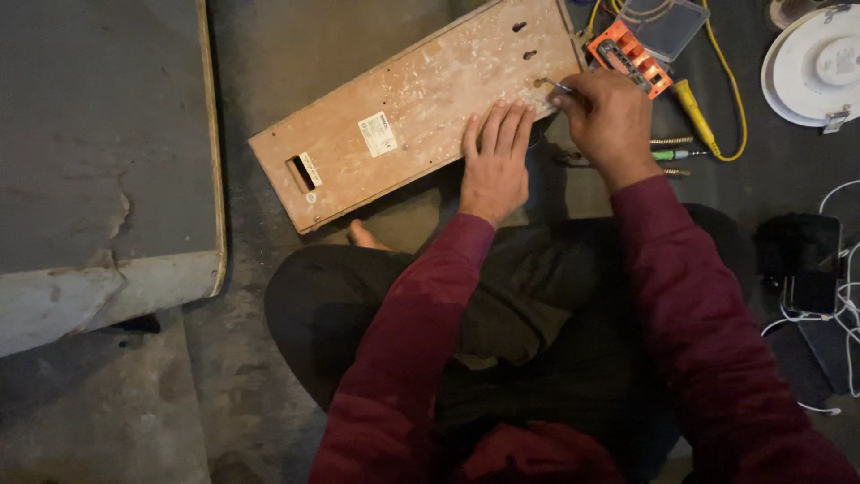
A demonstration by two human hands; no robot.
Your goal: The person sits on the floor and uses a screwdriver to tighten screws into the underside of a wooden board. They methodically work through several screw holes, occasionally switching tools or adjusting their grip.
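Note:
A worn brown rectangular board point(412, 108) lies tilted on the grey floor, with a white label, a slot and small holes in it. My left hand point(495, 161) lies flat on its near edge, fingers together, pressing it down. My right hand point(609, 116) is closed around a thin metal tool point(555, 86) whose tip touches the board near its right end. I sit cross-legged in dark trousers and maroon sleeves, a bare toe showing under the board.
An orange bit case point(629, 56) with a clear lid, a yellow cable point(727, 99), loose screws and a green-tipped bit point(674, 154) lie right of the board. A white round fixture point(820, 63) is at top right, a phone with white cords at right, a raised grey slab point(98, 161) at left.

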